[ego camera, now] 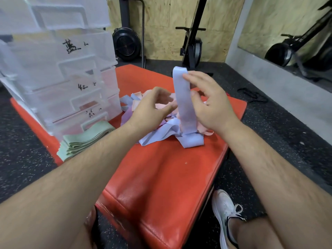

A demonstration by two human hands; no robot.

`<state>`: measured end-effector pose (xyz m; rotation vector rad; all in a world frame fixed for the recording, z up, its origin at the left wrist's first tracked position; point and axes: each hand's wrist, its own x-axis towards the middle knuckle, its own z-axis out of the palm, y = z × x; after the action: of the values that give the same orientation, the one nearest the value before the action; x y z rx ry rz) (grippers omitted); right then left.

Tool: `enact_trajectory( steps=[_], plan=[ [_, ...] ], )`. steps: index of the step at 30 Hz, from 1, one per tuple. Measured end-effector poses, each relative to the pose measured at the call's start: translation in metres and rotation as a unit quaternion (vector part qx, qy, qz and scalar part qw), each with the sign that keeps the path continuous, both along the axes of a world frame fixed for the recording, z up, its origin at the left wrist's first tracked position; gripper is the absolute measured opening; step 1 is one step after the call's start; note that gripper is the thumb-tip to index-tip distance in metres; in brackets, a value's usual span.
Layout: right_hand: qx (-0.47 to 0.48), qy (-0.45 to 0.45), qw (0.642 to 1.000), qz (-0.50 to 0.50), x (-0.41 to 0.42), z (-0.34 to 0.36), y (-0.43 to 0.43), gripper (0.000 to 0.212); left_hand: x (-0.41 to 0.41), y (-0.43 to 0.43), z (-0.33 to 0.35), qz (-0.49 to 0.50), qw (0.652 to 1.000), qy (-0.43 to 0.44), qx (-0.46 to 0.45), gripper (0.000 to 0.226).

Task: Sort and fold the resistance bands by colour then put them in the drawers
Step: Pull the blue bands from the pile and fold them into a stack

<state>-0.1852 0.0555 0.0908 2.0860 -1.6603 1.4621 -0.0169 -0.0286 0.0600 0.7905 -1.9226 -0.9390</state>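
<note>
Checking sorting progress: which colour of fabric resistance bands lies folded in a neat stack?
The pale green fabric bands, stacked by the clear plastic drawers; the blue, pink and purple ones lie tangled in a heap.

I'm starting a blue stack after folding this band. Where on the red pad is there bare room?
The near half of the red pad, from the mixed pile to its front edge and right of the green stack, is bare. A smaller bare strip lies behind the pile, beside the drawers. Between drawers and pile it is crowded.
</note>
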Motion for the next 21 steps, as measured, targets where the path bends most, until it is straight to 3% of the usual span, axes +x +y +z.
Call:
enact_trajectory(
  steps=[5, 11, 14, 21],
  plan=[
    [-0.016, -0.033, 0.999, 0.021, 0.009, 0.008, 0.013, 0.047, 0.000, 0.017, 0.007, -0.076, 0.993, 0.050, 0.073, 0.019],
    [-0.016, -0.116, 0.993, 0.035, 0.019, 0.016, 0.018, 0.048, -0.001, 0.024, 0.003, -0.062, 0.992, 0.054, 0.094, 0.023],
    [0.060, -0.170, 0.983, 0.019, 0.017, 0.013, 0.014, 0.050, 0.001, 0.027, 0.008, -0.036, 0.994, 0.066, 0.084, 0.019],
    [0.232, -0.261, 0.935, 0.063, 0.018, -0.013, 0.004, 0.072, 0.016, 0.015, 0.030, 0.036, 0.968, 0.217, 0.123, 0.019]
  ],
)
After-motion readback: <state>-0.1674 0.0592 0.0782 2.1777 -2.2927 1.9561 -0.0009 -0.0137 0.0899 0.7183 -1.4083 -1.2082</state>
